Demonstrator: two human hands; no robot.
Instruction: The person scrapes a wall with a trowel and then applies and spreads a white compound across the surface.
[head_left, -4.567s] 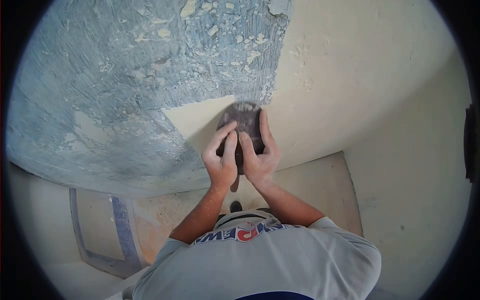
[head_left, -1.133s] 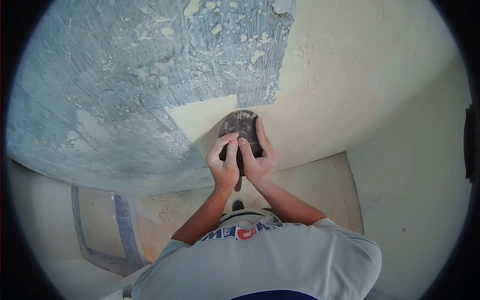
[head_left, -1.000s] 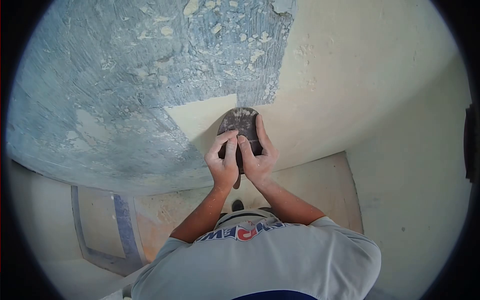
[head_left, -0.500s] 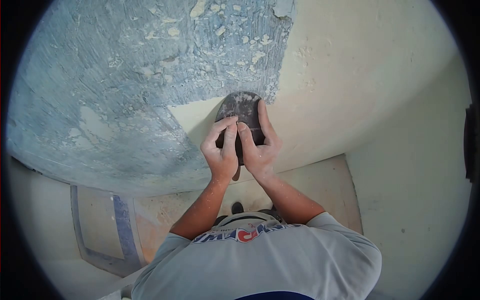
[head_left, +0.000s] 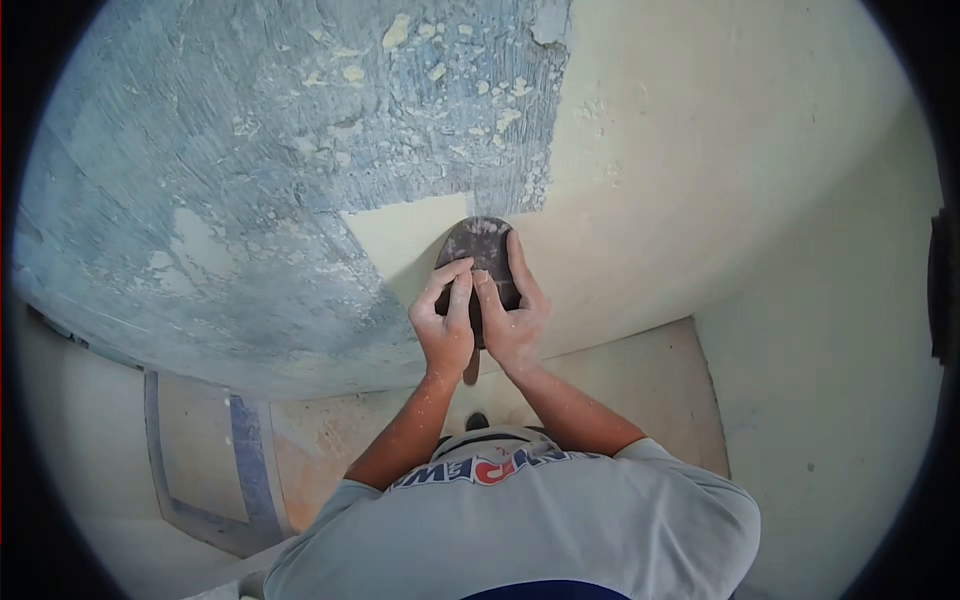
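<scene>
A dark, rounded sanding pad (head_left: pixel 478 246) lies flat against the wall, just below the edge of the rough blue patch (head_left: pixel 280 160). My left hand (head_left: pixel 443 318) presses on its lower left part with fingers bent over it. My right hand (head_left: pixel 510 312) covers its right side, one finger stretched up along the pad's edge. Both forearms are dusted with white specks. The cream painted wall (head_left: pixel 680 170) surrounds the pad on the right and below.
A second cream wall (head_left: pixel 830 380) meets this one at a corner on the right. Below, the dusty floor (head_left: pixel 620 380) shows, with a blue-bordered panel (head_left: pixel 215 460) at the lower left. My grey shirt (head_left: pixel 520 530) fills the bottom of the view.
The pad and both hands slid up the wall to the blue patch's edge half a second ago, then came back down to where they are now.
</scene>
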